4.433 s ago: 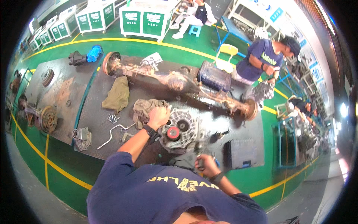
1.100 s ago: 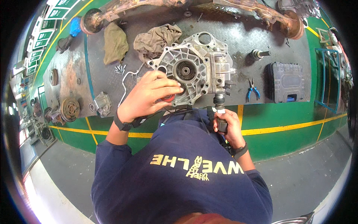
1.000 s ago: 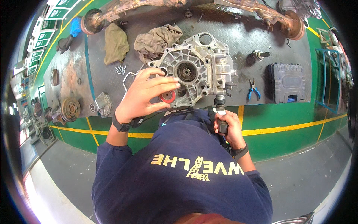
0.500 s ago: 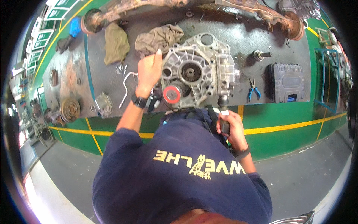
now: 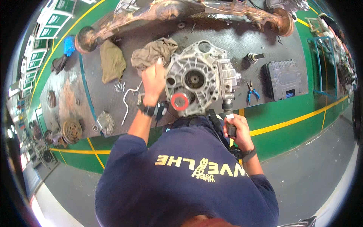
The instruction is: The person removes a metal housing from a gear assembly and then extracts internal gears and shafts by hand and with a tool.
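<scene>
A grey cast-metal gearbox housing (image 5: 211, 84) lies on the workbench right in front of me, its ribbed, round opening facing up. Near its lower left sits a red-rimmed round part (image 5: 180, 101). My left hand (image 5: 154, 82) is closed at the housing's left edge, thumb pointing away from me and fingers mostly hidden. My right hand (image 5: 240, 128) is wrapped round a black power tool (image 5: 230, 130). The tool's nose points away from me and meets the near right side of the housing.
Beyond the housing lies a long rusty axle (image 5: 166, 13). Rags (image 5: 154, 52), a bent metal rod (image 5: 126, 102) and small bolts (image 5: 119, 87) are on the left. To the right are blue-handled pliers (image 5: 252, 93), a gear shaft (image 5: 254, 57) and a dark tool case (image 5: 286, 80).
The whole view has shifted a little, with the bench things turned slightly. Both hands keep about the same places on the housing and the tool.
</scene>
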`<state>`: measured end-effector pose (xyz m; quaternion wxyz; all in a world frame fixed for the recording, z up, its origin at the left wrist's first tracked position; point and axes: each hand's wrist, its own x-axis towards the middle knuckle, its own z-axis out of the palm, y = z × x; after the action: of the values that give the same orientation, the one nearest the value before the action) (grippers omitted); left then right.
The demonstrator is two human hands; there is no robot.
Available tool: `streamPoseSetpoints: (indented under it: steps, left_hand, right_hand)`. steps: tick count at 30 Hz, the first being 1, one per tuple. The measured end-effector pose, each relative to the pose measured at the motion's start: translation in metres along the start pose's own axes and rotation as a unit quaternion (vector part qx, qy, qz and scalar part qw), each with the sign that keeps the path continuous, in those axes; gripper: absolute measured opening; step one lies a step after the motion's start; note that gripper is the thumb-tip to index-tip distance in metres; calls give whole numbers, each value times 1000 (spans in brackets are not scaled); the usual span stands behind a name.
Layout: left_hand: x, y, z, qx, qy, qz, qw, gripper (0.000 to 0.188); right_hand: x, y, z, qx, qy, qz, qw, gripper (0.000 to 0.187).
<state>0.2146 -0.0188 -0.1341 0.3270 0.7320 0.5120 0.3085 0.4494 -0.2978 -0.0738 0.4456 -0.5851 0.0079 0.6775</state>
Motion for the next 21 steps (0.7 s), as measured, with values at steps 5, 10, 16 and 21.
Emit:
streamPoseSetpoints:
  steps: [5, 10, 16, 21]
  left_hand:
    - [18, 9, 0, -38, 11, 13, 999, 49]
    - [11, 8, 3, -47, -3, 1, 999, 50]
    - [1, -4, 3, -3, 5, 5, 1000, 52]
    - [27, 8, 6, -10, 4, -15, 1000, 57]
  right_hand:
    - [14, -2, 0, -18, 8, -35, 999, 19]
    - [12, 9, -2, -12, 5, -46, 999, 20]
    - [5, 11, 2, -40, 14, -64, 997, 21]
    - [14, -4, 7, -14, 31, -51, 998, 20]
